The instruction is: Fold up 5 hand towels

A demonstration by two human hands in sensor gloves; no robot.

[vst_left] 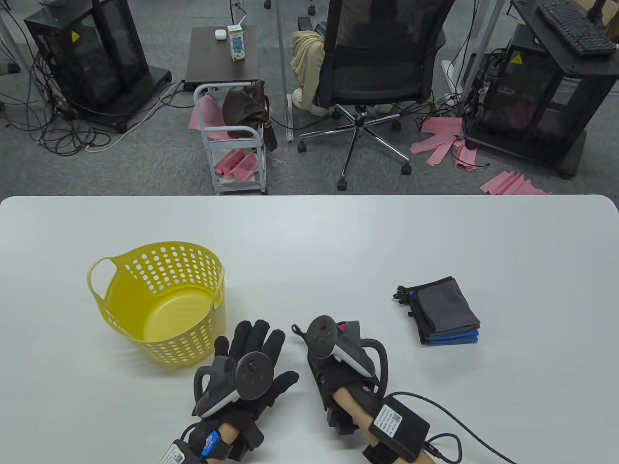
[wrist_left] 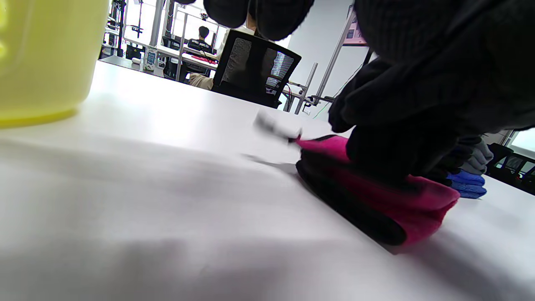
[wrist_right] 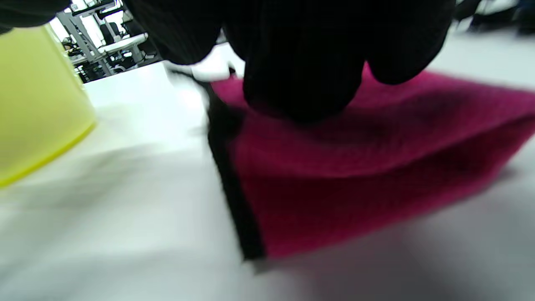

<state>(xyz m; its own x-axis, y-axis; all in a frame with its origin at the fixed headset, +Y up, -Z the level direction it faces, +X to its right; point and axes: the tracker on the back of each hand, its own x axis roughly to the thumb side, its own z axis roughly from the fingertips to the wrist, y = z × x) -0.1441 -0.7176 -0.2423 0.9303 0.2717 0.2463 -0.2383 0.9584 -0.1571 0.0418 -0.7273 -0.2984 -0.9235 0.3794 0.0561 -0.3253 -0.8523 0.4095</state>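
Observation:
A folded magenta hand towel [wrist_right: 355,188] with a black edge lies on the white table [vst_left: 309,232] under my right hand [vst_left: 333,338]. In the table view only a pink sliver [vst_left: 341,327] of the towel shows. My right hand's fingers [wrist_right: 301,62] curl over the towel's top and hold it. The left wrist view shows the towel [wrist_left: 376,209] with the right glove [wrist_left: 397,142] on it. My left hand [vst_left: 261,348] lies flat on the table with fingers spread, empty, just left of the towel. A stack of folded grey and blue towels [vst_left: 445,311] sits to the right.
A yellow perforated basket [vst_left: 159,299] stands empty on the table just left of my left hand; it also shows in the left wrist view [wrist_left: 42,62] and the right wrist view [wrist_right: 37,104]. Beyond the table's far edge stand an office chair [vst_left: 377,72] and a small cart [vst_left: 232,140].

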